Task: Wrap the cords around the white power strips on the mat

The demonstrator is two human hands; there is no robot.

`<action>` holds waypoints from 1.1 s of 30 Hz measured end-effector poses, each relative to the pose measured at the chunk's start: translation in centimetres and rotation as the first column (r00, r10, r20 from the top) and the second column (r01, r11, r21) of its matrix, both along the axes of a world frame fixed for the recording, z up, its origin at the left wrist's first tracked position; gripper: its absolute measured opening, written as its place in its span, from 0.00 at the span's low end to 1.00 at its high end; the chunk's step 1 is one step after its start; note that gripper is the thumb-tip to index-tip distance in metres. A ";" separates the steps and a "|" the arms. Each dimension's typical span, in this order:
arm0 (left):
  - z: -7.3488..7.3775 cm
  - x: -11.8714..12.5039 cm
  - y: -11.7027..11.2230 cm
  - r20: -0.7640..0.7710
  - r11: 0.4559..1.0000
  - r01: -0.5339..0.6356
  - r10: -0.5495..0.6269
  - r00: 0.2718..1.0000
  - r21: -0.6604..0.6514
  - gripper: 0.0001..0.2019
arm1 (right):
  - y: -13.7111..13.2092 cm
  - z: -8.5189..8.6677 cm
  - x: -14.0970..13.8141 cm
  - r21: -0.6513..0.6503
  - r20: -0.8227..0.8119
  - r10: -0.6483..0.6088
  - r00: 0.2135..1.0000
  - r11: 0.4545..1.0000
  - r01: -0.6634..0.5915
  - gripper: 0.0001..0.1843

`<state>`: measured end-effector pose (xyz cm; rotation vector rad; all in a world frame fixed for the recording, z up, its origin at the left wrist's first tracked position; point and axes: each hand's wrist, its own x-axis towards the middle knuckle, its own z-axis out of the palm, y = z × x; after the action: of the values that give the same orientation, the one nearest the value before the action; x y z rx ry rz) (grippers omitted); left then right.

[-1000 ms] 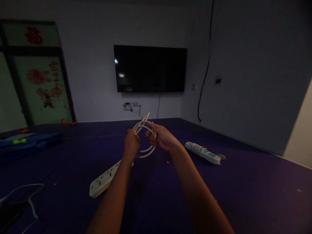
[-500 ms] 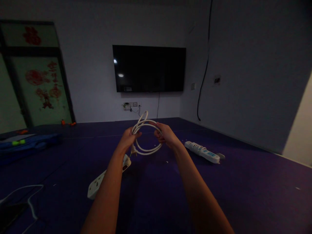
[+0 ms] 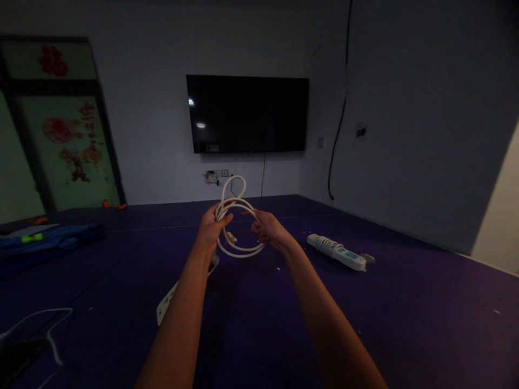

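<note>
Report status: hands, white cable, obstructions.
Left hand grips looped white cable; right hand at its right side. White rectangular power strip partly hidden behind left forearm. Nothing seen blocking loops.

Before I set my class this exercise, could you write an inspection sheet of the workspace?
Surface: purple, with small white specks.
Job's things: white cord in loose loops; plug; power strip, partly hidden by the left forearm.
Clutter: second power strip, white wire wound around it; blue cloth, left.
Hands: left hand grips the loops; right hand is at their right side, grip unclear.
Cables: white cable, lower left; black cable against the right-hand wall.
Surroundings: wall-mounted television, dark.
</note>
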<state>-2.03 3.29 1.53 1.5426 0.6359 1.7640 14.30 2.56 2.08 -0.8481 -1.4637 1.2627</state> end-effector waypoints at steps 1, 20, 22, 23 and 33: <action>0.1 0.0 -0.1 0.000 1.000 0.027 -0.027 1.000 -0.001 0.26 | 0.0 0.0 0.1 -0.008 0.006 0.017 1.000 1.000 -0.017 0.24; 1.1 -0.8 -2.0 -0.217 0.988 0.147 -0.154 0.964 -0.048 0.26 | 0.9 -0.6 0.0 -0.109 -0.095 -0.044 0.994 0.994 0.033 0.13; 1.3 -0.6 -2.0 -0.228 0.990 0.132 -0.138 0.964 -0.040 0.26 | 1.0 -0.7 -0.2 -0.047 -0.144 -0.131 0.981 0.991 0.125 0.14; 1.3 -0.6 -2.0 -0.233 0.991 0.128 -0.133 0.963 -0.038 0.26 | 1.1 -0.7 -0.3 -0.021 -0.166 -0.175 0.971 0.985 0.174 0.15; 1.6 -0.4 -2.4 -0.292 0.988 0.154 -0.157 0.943 -0.034 0.21 | 1.2 -0.8 -0.4 0.028 -0.199 -0.378 0.904 0.920 0.391 0.16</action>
<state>-2.46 0.90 3.09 1.8150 0.6441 1.4245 13.86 3.79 1.26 -0.8940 -1.1120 0.9611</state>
